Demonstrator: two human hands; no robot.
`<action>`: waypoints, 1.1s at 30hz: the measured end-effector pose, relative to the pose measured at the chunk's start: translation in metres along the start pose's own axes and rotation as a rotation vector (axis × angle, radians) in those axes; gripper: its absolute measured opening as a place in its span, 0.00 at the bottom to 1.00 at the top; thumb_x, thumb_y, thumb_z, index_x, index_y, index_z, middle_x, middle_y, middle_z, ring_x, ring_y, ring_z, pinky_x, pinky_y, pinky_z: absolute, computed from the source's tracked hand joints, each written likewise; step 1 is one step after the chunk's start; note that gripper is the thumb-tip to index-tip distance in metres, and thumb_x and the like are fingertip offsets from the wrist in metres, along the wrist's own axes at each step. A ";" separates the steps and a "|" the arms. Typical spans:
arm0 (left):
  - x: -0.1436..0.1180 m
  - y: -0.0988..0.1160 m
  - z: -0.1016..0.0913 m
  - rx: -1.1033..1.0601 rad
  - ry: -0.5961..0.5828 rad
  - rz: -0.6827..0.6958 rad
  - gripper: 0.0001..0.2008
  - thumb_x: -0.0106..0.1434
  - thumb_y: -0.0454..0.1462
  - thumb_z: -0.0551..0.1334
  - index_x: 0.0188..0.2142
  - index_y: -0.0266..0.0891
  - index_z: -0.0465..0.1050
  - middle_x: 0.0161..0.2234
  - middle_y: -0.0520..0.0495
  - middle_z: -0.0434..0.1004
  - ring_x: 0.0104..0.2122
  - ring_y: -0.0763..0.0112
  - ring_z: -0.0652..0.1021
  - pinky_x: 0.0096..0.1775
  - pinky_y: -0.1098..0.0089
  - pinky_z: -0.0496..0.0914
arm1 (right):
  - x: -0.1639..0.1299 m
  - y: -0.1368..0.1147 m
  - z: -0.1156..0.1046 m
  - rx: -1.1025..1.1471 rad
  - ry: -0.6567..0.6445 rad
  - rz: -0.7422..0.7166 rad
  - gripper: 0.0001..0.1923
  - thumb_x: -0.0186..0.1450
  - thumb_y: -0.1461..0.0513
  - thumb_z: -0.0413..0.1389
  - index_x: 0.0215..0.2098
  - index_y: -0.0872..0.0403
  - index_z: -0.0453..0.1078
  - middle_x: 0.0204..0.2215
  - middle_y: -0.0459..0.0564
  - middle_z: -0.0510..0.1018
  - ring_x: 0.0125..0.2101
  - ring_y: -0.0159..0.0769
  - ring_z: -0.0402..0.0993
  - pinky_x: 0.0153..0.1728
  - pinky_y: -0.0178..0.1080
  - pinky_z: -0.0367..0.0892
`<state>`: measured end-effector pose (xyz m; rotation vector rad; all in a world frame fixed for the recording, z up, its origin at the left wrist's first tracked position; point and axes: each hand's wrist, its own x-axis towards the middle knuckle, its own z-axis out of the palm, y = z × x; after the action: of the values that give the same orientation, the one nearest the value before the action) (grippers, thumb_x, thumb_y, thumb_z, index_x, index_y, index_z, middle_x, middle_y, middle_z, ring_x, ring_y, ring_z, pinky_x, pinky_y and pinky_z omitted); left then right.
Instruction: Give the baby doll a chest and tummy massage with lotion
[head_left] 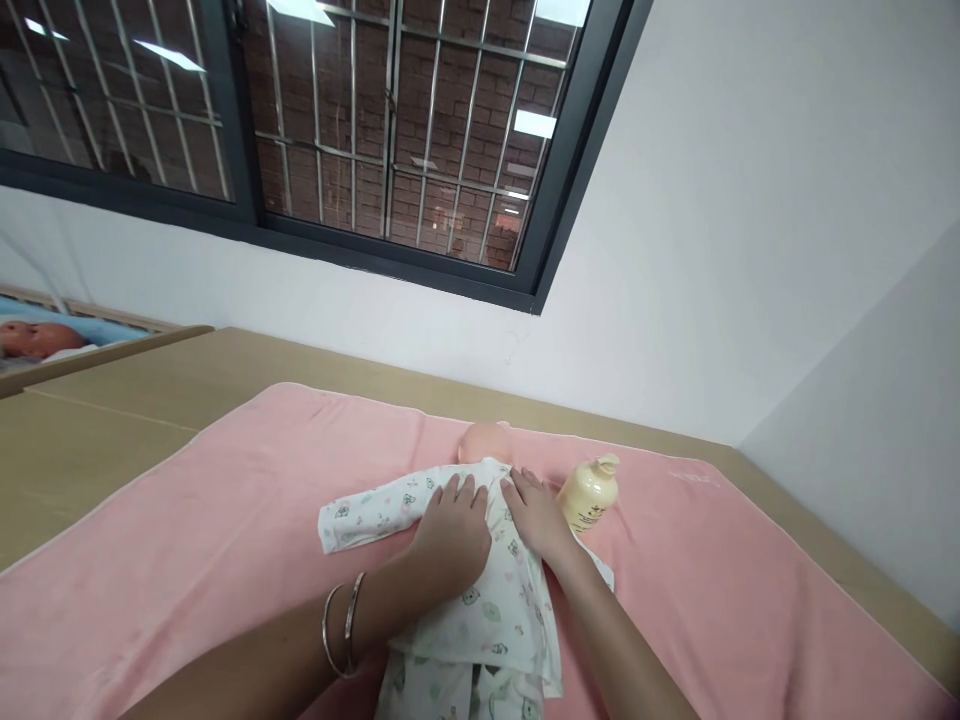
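A baby doll in a white long-sleeved shirt (491, 610) with small animal prints lies on a pink mat (247, 480). Its bald head (484, 441) points away from me, and matching printed trousers (435, 690) show at the bottom edge. My left hand (454, 535), two silver bangles on its wrist, rests on the shirt's chest with fingers slightly bent and apart. On the shirt near the collar and shoulder lies my right hand (538, 515), fingers extended. One sleeve (371, 517) stretches out to the left; my right forearm partly hides the other.
A cream pump bottle (590, 492) stands on the mat just right of my right hand. Under the mat is a wooden table (247, 355) against a white wall with a barred window (405, 130). Another doll (37, 340) lies in a crib at far left.
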<state>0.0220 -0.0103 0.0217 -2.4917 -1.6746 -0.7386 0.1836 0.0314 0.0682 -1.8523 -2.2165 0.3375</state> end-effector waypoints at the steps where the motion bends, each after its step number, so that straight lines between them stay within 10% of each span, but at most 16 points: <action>1: 0.004 -0.004 -0.003 -0.039 0.001 -0.006 0.24 0.66 0.34 0.52 0.60 0.31 0.70 0.61 0.29 0.72 0.62 0.43 0.70 0.60 0.45 0.65 | -0.003 -0.003 0.001 -0.021 0.005 -0.003 0.30 0.77 0.54 0.38 0.69 0.62 0.60 0.68 0.64 0.63 0.70 0.51 0.54 0.69 0.54 0.48; 8: 0.038 -0.051 -0.014 -0.366 -0.050 -0.172 0.19 0.71 0.40 0.50 0.54 0.35 0.71 0.53 0.36 0.79 0.53 0.57 0.77 0.56 0.56 0.71 | -0.041 -0.050 0.019 -0.103 0.042 -0.136 0.31 0.76 0.58 0.41 0.72 0.63 0.55 0.73 0.62 0.53 0.73 0.52 0.43 0.71 0.52 0.43; 18: 0.002 0.001 0.005 0.028 0.099 -0.107 0.24 0.68 0.37 0.54 0.61 0.31 0.67 0.63 0.28 0.69 0.63 0.38 0.68 0.60 0.43 0.63 | -0.001 -0.005 0.009 0.069 0.060 -0.044 0.30 0.77 0.53 0.39 0.71 0.60 0.58 0.70 0.59 0.61 0.71 0.47 0.53 0.70 0.51 0.49; 26: 0.030 -0.038 -0.006 -0.301 0.020 -0.242 0.17 0.69 0.39 0.53 0.52 0.35 0.72 0.50 0.38 0.80 0.52 0.54 0.77 0.56 0.54 0.69 | -0.041 -0.052 0.010 -0.142 0.050 -0.112 0.29 0.74 0.62 0.41 0.71 0.66 0.57 0.69 0.66 0.61 0.71 0.53 0.53 0.71 0.51 0.45; 33: 0.023 -0.035 0.009 -0.331 0.148 -0.234 0.18 0.71 0.40 0.52 0.54 0.38 0.73 0.55 0.39 0.79 0.56 0.54 0.76 0.60 0.52 0.66 | -0.015 -0.019 0.002 0.097 0.038 -0.094 0.28 0.75 0.57 0.45 0.68 0.60 0.62 0.69 0.60 0.63 0.70 0.46 0.55 0.70 0.48 0.51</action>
<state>0.0017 0.0264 0.0153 -2.3798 -1.9474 -1.2879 0.1677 0.0134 0.0720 -1.6853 -2.2117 0.3826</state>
